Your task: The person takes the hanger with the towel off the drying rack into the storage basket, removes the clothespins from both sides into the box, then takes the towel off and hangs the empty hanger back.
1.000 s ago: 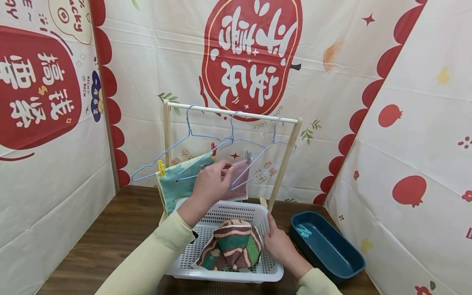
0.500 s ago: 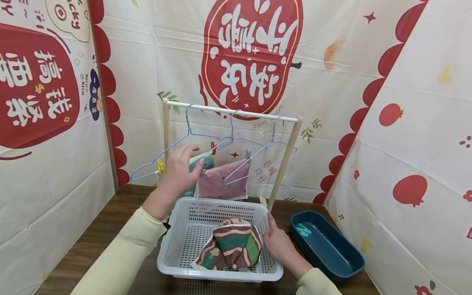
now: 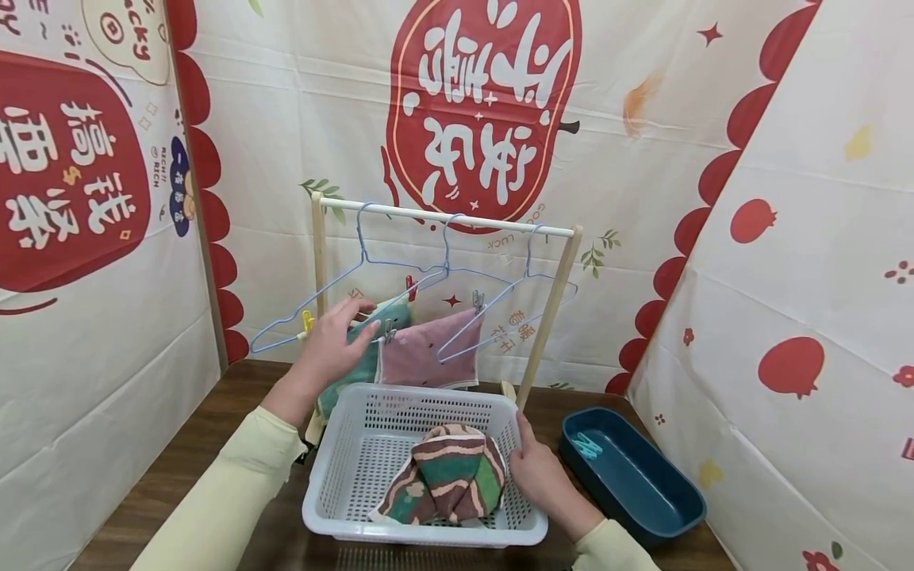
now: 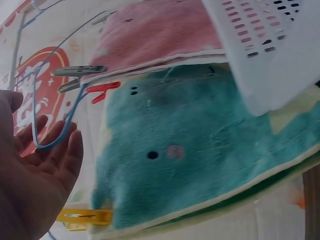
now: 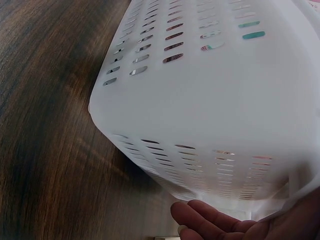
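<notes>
On my head feed, the left hand [image 3: 331, 341] hangs open ahead of me, thumb apart from loosely bent fingers, close to one end of the middle blue hanger [image 3: 447, 266]. Just past its fingertips, to the right, a pink cloth [image 3: 432, 353] hangs from two grey clips, and a teal cloth [image 3: 364, 371] hangs behind the hand, partly covered by it. The right hand [image 3: 543, 474] grips the white basket [image 3: 421, 534] by its right rim; left of that hand a crumpled striped towel [image 3: 460, 472] lies inside the basket. To the right of the same hand sits a dark blue bin [image 3: 635, 476] on the wooden desk [image 3: 178, 468], with small turquoise pieces at its far end.

My left wrist feed shows what the head feed hides: the hanger's looped end crosses in front of the spread fingers, though I can't tell whether they touch it. Beside the hand I also get most of the teal cloth's face, a dark spot and a pink one on it, with a yellow clip just below the fingers.

From the right wrist feed I see the fingers nearly straight under the basket's rim, thumb hidden, next to the slotted outer wall; the towel can't be made out there
</notes>
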`<state>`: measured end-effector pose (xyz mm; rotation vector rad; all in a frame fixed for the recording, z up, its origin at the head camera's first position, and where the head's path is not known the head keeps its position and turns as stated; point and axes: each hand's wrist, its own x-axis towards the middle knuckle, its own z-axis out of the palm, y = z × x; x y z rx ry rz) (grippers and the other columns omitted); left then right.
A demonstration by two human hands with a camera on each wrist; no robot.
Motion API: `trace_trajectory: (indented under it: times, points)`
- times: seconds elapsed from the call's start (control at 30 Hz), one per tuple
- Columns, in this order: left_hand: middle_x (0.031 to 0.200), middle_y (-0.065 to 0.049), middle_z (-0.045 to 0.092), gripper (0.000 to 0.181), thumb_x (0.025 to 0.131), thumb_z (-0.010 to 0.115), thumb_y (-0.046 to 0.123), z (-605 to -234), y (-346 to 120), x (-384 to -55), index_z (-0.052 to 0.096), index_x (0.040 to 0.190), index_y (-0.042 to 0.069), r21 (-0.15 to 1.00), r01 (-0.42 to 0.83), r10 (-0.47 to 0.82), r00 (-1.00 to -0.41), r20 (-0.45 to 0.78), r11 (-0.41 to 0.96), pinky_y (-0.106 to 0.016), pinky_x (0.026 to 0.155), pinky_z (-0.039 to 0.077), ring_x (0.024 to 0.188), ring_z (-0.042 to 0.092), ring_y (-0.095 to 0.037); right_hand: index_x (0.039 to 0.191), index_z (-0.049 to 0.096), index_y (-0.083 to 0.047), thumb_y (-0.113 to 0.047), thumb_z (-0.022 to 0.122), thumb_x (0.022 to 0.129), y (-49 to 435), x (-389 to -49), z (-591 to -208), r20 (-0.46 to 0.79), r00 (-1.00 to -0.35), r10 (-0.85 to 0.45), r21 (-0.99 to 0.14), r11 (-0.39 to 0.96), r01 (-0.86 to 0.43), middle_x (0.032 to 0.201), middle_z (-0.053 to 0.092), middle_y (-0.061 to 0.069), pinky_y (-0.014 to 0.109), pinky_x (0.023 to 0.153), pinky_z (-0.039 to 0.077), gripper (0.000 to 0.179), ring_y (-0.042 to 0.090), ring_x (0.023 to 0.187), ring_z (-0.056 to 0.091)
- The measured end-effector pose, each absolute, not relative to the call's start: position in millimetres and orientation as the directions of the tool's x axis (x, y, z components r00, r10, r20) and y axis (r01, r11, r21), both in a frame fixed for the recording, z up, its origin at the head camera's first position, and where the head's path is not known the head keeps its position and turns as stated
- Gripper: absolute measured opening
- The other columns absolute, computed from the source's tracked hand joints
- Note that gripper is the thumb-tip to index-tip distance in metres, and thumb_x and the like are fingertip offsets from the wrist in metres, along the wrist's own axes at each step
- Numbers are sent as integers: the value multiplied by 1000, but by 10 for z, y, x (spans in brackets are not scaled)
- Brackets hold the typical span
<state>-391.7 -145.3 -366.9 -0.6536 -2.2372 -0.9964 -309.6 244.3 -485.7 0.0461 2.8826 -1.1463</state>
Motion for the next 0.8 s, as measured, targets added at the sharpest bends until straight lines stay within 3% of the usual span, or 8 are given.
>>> trace_trajectory:
  times: [0.3, 0.43, 0.6, 0.8]
  points:
    - [120, -17, 79, 24, 113, 63, 20, -3784, -1427, -3964, 76, 126, 4, 482, 613, 108, -680, 725, 626, -58, 93, 64, 110, 75, -38, 178, 16, -18, -21, 53, 115, 2437, -3088, -4852, -43, -999, 5, -682, 731, 33, 155, 54, 37, 54, 63, 68, 74, 40, 99, 79]
    - [105, -14, 80, 20, 113, 64, 19, -3821, -1403, -3984, 78, 115, 5, 465, 609, 88, -661, 745, 642, -56, 83, 63, 96, 76, -35, 178, 17, -16, -19, 53, 114, 2430, -3091, -4845, -35, -999, 9, -674, 738, 31, 154, 55, 37, 54, 63, 68, 73, 37, 96, 80]
    - [94, -9, 79, 18, 114, 65, 19, -3860, -1371, -3966, 78, 110, 6, 489, 603, 73, -673, 736, 630, -46, 68, 58, 78, 68, -26, 177, 17, -12, -17, 51, 113, 2419, -3101, -4841, -23, -1000, 7, -661, 750, 20, 151, 57, 39, 53, 64, 68, 72, 34, 91, 80]
    - [97, -10, 80, 22, 116, 60, 19, -3871, -1334, -3959, 76, 107, 8, 511, 615, 73, -679, 731, 601, -43, 70, 57, 80, 68, -25, 178, 17, -14, -18, 51, 114, 2422, -3096, -4845, -33, -999, 14, -669, 743, 32, 154, 55, 38, 53, 65, 68, 72, 35, 96, 79]
